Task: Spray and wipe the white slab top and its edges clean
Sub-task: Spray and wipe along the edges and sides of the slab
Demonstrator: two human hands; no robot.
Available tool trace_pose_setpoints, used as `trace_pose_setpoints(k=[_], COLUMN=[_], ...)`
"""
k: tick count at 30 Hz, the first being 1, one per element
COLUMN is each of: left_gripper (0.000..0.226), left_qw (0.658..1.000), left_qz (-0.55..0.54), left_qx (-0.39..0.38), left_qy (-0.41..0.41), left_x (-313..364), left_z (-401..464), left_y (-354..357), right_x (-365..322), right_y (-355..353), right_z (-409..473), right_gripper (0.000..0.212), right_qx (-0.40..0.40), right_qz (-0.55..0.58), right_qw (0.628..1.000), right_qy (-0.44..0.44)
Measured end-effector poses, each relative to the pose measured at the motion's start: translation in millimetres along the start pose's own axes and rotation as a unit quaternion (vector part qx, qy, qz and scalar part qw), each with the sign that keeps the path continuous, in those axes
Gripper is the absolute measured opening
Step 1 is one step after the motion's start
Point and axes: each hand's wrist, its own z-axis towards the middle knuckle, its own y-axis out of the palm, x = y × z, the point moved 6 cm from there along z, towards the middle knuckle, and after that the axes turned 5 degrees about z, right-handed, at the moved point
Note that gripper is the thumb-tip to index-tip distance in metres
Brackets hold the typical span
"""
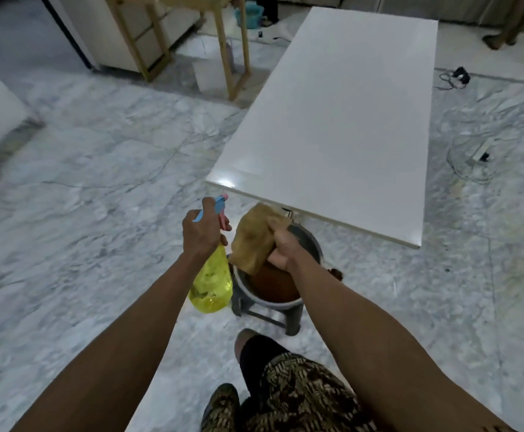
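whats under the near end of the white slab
Under the white slab's near edge stands a round stool with dark legs. The cloth in the right hand covers part of it. The slab's own support is hidden.

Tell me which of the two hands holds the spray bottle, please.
The left hand grips the yellow spray bottle by its blue and pink head; the right hand holds a brown cloth.

Both forearms are bare, with no sleeves, watch or rings visible. The person wears a dark garment [298, 397] patterned with small gold leaf-like marks over the legs.
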Motion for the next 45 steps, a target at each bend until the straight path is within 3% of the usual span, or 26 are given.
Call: trace_pose_setpoints(k=[4,12,16,20,24,27,30,34,37,39,43,45], left_gripper=[0.048,0.057,0.062,0.06,0.058,0.058,0.058,0.058,0.055,0.053,0.046,0.055], left_qw=[1.0,1.0,1.0,0.999,0.997,0.992,0.987,0.966,0.946,0.918,0.844,0.821], left_qz=[-0.009,-0.002,0.015,0.012,0.003,-0.003,0.01,0.018,0.028,0.023,-0.006,-0.008], left_qx=[0.004,-0.02,-0.023,-0.039,-0.076,-0.119,-0.146,-0.237,-0.301,-0.372,-0.502,-0.534], left_qy=[-0.002,-0.001,-0.008,-0.012,0.002,0.033,0.071,0.102,0.122,0.136,0.189,0.201], left_x=[8.8,34.2,39.8,44.7,60.7,82.7,103.1,129.6,142.1,157.3,186.3,186.3], left_z=[48.4,175.3,246.9,310.1,376.1,431.8,467.9,509.2,515.5,507.6,482.4,474.5], left_y=[-32.1,-87.9,-117.2,-134.0,-127.2,-109.1,-96.8,-62.2,-27.8,5.4,76.5,106.9], right_x=[2.7,9.3,15.1,7.5,-19.6,-51.1,-67.4,-82.0,-74.2,-78.2,-103.7,-106.3], right_y=[50.3,163.4,212.8,239.6,249.8,265.6,277.0,282.0,258.7,234.9,210.7,190.1], right_z=[31.3,135.5,173.9,198.9,235.4,258.5,272.9,270.9,260.7,245.6,194.6,180.4], right_gripper=[0.03,0.042,0.028,0.029,0.043,0.036,0.027,0.027,0.038,0.049,0.027,0.03], right_qx=[0.003,0.011,0.028,0.028,0.096,0.144,0.195,0.244,0.327,0.387,0.469,0.521], right_qz=[-0.081,-0.1,-0.071,-0.049,-0.016,0.058,0.151,0.23,0.262,0.265,0.261,0.258], right_qw=[0.997,0.995,0.997,0.998,0.995,0.985,0.963,0.924,0.886,0.856,0.806,0.776], right_qy=[-0.007,0.008,0.013,-0.001,-0.035,-0.081,-0.113,-0.184,-0.197,-0.215,-0.251,-0.246])
